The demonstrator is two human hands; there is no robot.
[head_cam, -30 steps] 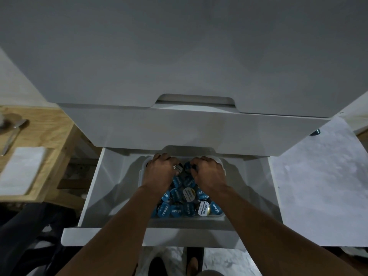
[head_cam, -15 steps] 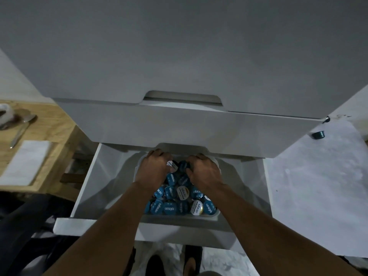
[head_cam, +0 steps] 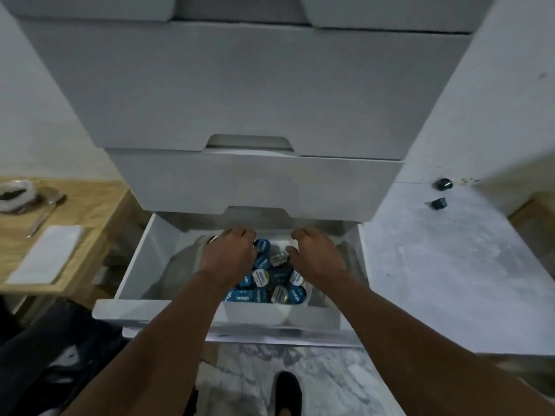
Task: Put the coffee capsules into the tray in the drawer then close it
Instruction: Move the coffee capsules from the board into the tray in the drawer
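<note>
In the lower centre of the frame the bottom drawer [head_cam: 136, 265] of a white cabinet stands pulled open. Inside it sits a white tray [head_cam: 255, 313], and the tray is filled with coffee capsules [head_cam: 264, 285], most with blue lids and a few with white ones.

Both hands reach into the far part of the tray. The left hand [head_cam: 229, 256] lies over the capsules on the left side, its fingers curled downward; whether it grips a capsule I cannot tell, because the fingertips are hidden. The right hand [head_cam: 316, 255] is on the right side, fingers also bent and turned toward the middle, and it is not clear if it holds anything.

At the right of the frame, two dark capsules [head_cam: 442, 184] lie on the grey floor near the wall, well apart from the drawer. At the left a wooden worktop [head_cam: 99, 205] carries a spoon [head_cam: 45, 214] and a white paper [head_cam: 48, 253].
</note>
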